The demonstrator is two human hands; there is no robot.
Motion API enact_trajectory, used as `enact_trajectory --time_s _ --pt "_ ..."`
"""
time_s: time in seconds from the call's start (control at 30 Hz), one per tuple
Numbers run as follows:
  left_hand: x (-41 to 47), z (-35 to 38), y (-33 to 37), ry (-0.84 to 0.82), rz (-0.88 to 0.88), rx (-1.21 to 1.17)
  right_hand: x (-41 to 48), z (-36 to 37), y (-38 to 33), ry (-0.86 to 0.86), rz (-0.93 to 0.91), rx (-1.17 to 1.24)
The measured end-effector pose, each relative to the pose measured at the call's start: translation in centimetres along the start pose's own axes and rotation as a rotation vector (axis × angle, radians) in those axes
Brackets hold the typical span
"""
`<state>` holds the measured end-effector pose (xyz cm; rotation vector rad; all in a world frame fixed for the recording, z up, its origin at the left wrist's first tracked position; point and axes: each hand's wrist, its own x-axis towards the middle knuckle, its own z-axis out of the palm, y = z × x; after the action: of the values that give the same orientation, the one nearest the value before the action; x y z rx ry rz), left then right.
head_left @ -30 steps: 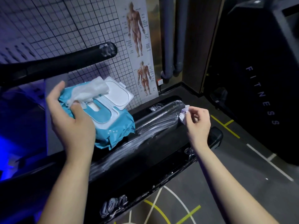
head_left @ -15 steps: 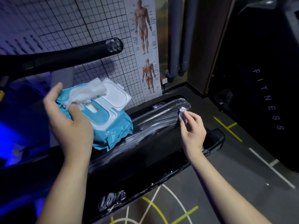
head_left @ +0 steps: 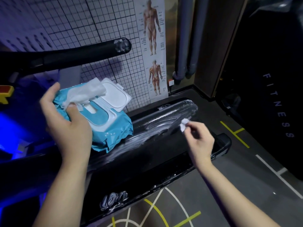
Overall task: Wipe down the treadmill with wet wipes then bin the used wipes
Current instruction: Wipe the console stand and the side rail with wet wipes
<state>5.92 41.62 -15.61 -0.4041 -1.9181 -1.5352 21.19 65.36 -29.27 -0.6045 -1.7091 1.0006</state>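
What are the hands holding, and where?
Left hand grips the wipes pack round its left end; right hand pinches a wadded wipe with its fingertips.

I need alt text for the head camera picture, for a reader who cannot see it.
A person's right hand pinches a crumpled wipe at a black treadmill rail streaked with wet smears. The left hand grips an open blue wipes pack resting on it, a fresh wipe sticking out.

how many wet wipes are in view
2. One fresh wipe sticks out of the open blue pack gripped by the left hand; one small crumpled wipe is pinched in the right hand above the treadmill rail. More may be hidden inside the pack.
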Motion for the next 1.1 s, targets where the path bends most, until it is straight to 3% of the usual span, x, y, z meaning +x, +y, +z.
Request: enact_trajectory --time_s 0.17,0.4,0.6,0.77,0.83,0.97,1.1 --pt "-0.2 -0.7 -0.1 0.014 -0.012 -0.004 1.9 1.5 0.4 0.097 0.116 -0.011" --pt "-0.2 -2.7 -0.2 0.033 -0.006 0.040 -0.9 4.4 -1.6 0.097 -0.094 -0.096" --pt "-0.4 -3.7 -0.5 0.059 -0.023 0.019 -4.6 6.0 -2.0 -0.122 -0.226 -0.040" --pt "-0.5 -4.0 -0.6 0.074 -0.051 0.012 -5.8 5.4 -2.9 -0.437 -0.320 -0.071" --pt "-0.6 -4.4 -0.7 0.089 -0.059 0.023 -5.0 4.5 -3.0 -0.370 -0.239 -0.044" --pt "-0.3 -5.6 -1.3 0.116 -0.051 0.030 -2.0 3.5 -3.2 -0.118 0.169 0.143" --pt "0.0 -7.0 -2.2 0.160 -0.050 0.052 -1.5 4.5 -3.4 -0.004 0.238 0.156"
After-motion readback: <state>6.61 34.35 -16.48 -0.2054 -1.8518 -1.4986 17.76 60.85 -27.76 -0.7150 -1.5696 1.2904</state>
